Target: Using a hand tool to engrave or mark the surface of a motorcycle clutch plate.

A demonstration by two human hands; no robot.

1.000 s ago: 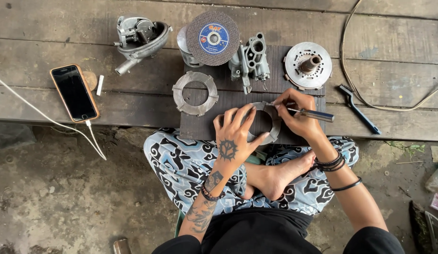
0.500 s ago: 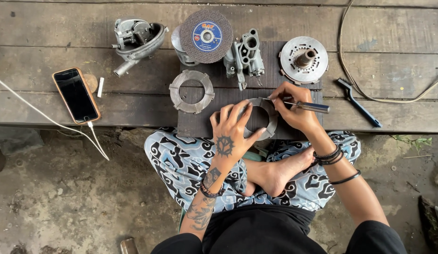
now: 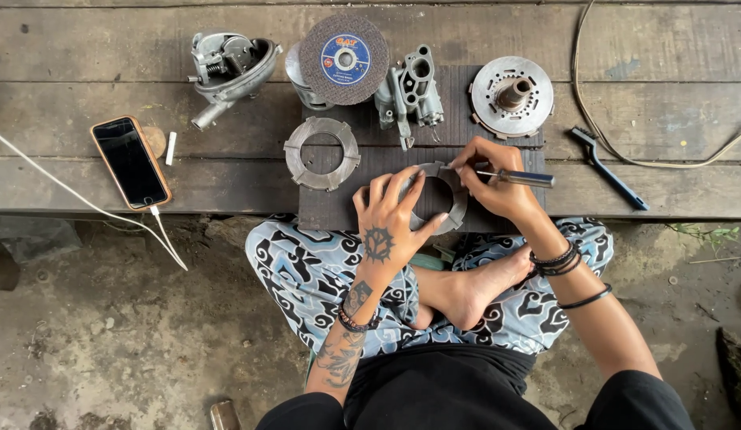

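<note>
We sit cross-legged at the edge of a wooden bench point(image 3: 84, 48), knees under a dark mat point(image 3: 339, 209) that lies on it. On the near part of the mat our left hand point(image 3: 390, 223) spreads its fingers wide and presses down on a metal ring point(image 3: 454, 209), pinning it flat. Our right hand point(image 3: 498, 179), just right of the ring, is closed around a scriber point(image 3: 520, 177) whose tip touches the ring's far rim. Left of the ring, on the same mat, lies a notched plate point(image 3: 321, 153), apart from both hands. Beyond the ring stand a cast housing point(image 3: 414, 94), a grey cutting disc point(image 3: 343, 60) with a blue centre, and a round hub point(image 3: 512, 95). Well left of the ring a phone point(image 3: 130, 162) lies with its cable plugged in; well right lies a black brush point(image 3: 609, 169).
</note>
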